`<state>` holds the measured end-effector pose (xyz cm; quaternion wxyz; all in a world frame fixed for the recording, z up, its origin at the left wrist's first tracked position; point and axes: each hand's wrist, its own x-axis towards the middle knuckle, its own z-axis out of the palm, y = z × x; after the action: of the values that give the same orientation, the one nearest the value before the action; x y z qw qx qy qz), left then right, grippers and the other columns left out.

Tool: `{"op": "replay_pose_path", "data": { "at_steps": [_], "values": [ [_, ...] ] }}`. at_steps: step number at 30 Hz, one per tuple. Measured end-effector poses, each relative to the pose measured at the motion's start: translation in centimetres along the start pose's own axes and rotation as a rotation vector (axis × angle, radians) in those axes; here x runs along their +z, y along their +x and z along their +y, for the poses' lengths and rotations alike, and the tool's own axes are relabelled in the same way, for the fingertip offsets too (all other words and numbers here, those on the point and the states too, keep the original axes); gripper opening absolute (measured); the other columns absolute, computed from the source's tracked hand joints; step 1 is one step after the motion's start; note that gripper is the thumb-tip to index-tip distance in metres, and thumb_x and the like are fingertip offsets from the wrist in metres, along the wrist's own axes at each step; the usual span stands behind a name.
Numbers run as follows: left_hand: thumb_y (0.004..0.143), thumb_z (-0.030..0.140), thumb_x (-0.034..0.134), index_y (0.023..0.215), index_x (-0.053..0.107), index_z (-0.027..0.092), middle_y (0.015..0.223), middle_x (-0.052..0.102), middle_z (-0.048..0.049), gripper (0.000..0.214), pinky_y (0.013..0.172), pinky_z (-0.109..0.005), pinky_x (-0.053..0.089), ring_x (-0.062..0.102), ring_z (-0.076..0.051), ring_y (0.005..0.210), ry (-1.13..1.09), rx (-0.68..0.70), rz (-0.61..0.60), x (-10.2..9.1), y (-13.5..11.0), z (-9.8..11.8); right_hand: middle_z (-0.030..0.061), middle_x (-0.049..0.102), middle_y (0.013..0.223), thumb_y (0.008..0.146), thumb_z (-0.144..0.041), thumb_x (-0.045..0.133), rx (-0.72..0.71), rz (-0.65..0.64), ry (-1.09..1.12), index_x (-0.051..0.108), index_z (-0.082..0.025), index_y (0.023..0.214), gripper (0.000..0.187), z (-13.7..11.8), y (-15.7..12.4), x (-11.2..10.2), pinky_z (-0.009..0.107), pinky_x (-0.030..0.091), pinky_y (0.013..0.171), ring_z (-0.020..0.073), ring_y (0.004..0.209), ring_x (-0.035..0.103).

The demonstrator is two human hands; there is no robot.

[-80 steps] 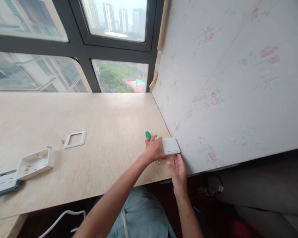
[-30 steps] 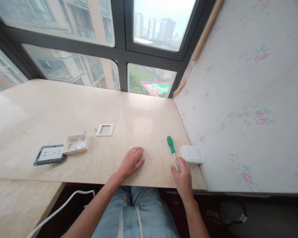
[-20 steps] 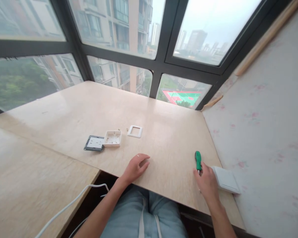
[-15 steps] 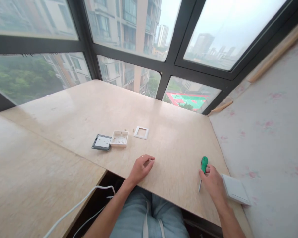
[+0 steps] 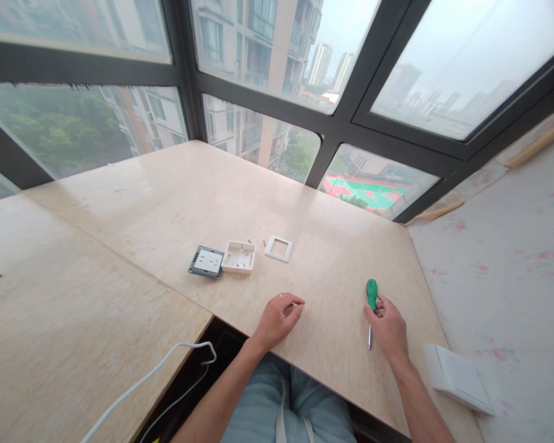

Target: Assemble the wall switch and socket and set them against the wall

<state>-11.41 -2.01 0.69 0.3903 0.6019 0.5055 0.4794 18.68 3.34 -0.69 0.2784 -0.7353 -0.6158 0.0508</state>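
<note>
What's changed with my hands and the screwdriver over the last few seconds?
The left hand let go of the screwdriver and moved left from the white switch to rest on the desk. The right hand took hold of the screwdriver, away from the switch. The switch, socket panel, back box and frame lie where they were.

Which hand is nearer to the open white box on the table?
Left. The left hand rests on the table just in front of the white box. The right hand is farther off to the right, gripping the screwdriver.
</note>
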Motion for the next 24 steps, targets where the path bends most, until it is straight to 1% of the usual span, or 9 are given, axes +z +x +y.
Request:
{"op": "replay_pose_path", "data": {
  "at_steps": [4, 7, 9, 11, 14, 16, 18, 21, 24],
  "values": [
    [0.088, 0.027, 0.054, 0.088, 0.07, 0.02, 0.09, 0.074, -0.005, 0.018, 0.079, -0.032, 0.055, 0.068, -0.018, 0.086, -0.018, 0.015, 0.032, 0.0, -0.2, 0.1, 0.0105, 0.061, 0.088, 0.079, -0.06, 0.045, -0.051, 0.073, -0.003, 0.064, -0.012, 0.108, 0.059, -0.1, -0.7, 0.3, 0.039, 0.046, 0.074, 0.0274, 0.082, 0.058],
    [0.09, 0.03, 0.051, 0.089, 0.069, 0.021, 0.091, 0.073, -0.0056, 0.019, 0.078, -0.033, 0.056, 0.067, -0.019, 0.087, 0.071, 0.063, 0.148, -0.9, -0.4, -0.1, 0.009, 0.06, 0.087, 0.081, -0.062, 0.046, -0.049, 0.079, 0.053, 0.064, -0.014, 0.106, 0.057, 0.1, -1.1, 0.3, 0.039, 0.046, 0.074, 0.0253, 0.076, 0.057],
    [0.091, 0.033, 0.049, 0.095, 0.067, 0.022, 0.095, 0.072, -0.0073, 0.021, 0.081, -0.035, 0.055, 0.066, -0.021, 0.09, 0.227, 0.105, 0.29, -2.4, -0.3, -0.3, 0.0087, 0.06, 0.087, 0.081, -0.063, 0.047, -0.03, 0.09, 0.087, 0.064, -0.014, 0.105, 0.057, 0.2, -1.2, 0.2, 0.04, 0.046, 0.074, 0.024, 0.072, 0.056],
    [0.091, 0.036, 0.052, 0.11, 0.062, 0.02, 0.105, 0.069, -0.0102, 0.027, 0.089, -0.04, 0.053, 0.065, -0.024, 0.097, 0.444, 0.082, 0.467, -4.6, 0.2, -0.4, 0.0094, 0.06, 0.09, 0.081, -0.063, 0.048, -0.019, 0.102, 0.105, 0.064, -0.014, 0.106, 0.057, 0.3, -1.1, 0.3, 0.041, 0.047, 0.076, 0.0234, 0.071, 0.056],
    [0.084, 0.048, 0.064, 0.133, 0.046, 0.011, 0.128, 0.058, -0.0218, 0.064, 0.102, -0.05, 0.044, 0.053, -0.035, 0.123, 0.799, -0.049, 0.613, -7.9, 1.3, -0.2, 0.0101, 0.06, 0.093, 0.081, -0.06, 0.049, -0.028, 0.11, 0.11, 0.063, -0.014, 0.109, 0.057, 0.3, -1.1, 0.3, 0.041, 0.047, 0.076, 0.0234, 0.072, 0.056],
    [0.077, 0.059, 0.068, 0.137, 0.039, 0.003, 0.128, 0.056, -0.028, 0.087, 0.102, -0.052, 0.043, 0.051, -0.04, 0.124, 0.952, -0.174, 0.617, -9.4, 2.0, 0.0, 0.0104, 0.06, 0.093, 0.081, -0.06, 0.049, -0.037, 0.117, 0.116, 0.063, -0.013, 0.111, 0.057, 0.2, -1.1, 0.3, 0.04, 0.046, 0.076, 0.0237, 0.073, 0.056],
    [0.073, 0.066, 0.068, 0.139, 0.037, 0.0, 0.124, 0.058, -0.029, 0.098, 0.097, -0.051, 0.045, 0.054, -0.042, 0.119, 1.036, -0.27, 0.586, -10.0, 2.6, 0.1, 0.0107, 0.06, 0.094, 0.081, -0.06, 0.049, -0.038, 0.124, 0.132, 0.063, -0.013, 0.112, 0.058, 0.2, -1.1, 0.3, 0.041, 0.046, 0.077, 0.0239, 0.075, 0.056],
    [0.072, 0.068, 0.068, 0.139, 0.039, 0.001, 0.12, 0.062, -0.0266, 0.099, 0.092, -0.05, 0.047, 0.056, -0.042, 0.114, 1.102, -0.334, 0.561, -9.6, 3.2, 0.0, 0.0107, 0.061, 0.094, 0.08, -0.062, 0.049, -0.015, 0.121, 0.158, 0.063, -0.013, 0.112, 0.059, 0.2, -1.1, 0.1, 0.041, 0.046, 0.077, 0.0231, 0.073, 0.055],
    [0.072, 0.06, 0.071, 0.138, 0.04, 0.001, 0.119, 0.063, -0.0256, 0.094, 0.09, -0.049, 0.047, 0.056, -0.041, 0.111, 1.139, -0.359, 0.572, -8.8, 3.5, -0.2, 0.0111, 0.061, 0.095, 0.08, -0.061, 0.049, 0.009, 0.107, 0.181, 0.063, -0.013, 0.112, 0.06, 0.2, -1.1, 0.0, 0.041, 0.047, 0.075, 0.0215, 0.069, 0.055]
  ]
}}
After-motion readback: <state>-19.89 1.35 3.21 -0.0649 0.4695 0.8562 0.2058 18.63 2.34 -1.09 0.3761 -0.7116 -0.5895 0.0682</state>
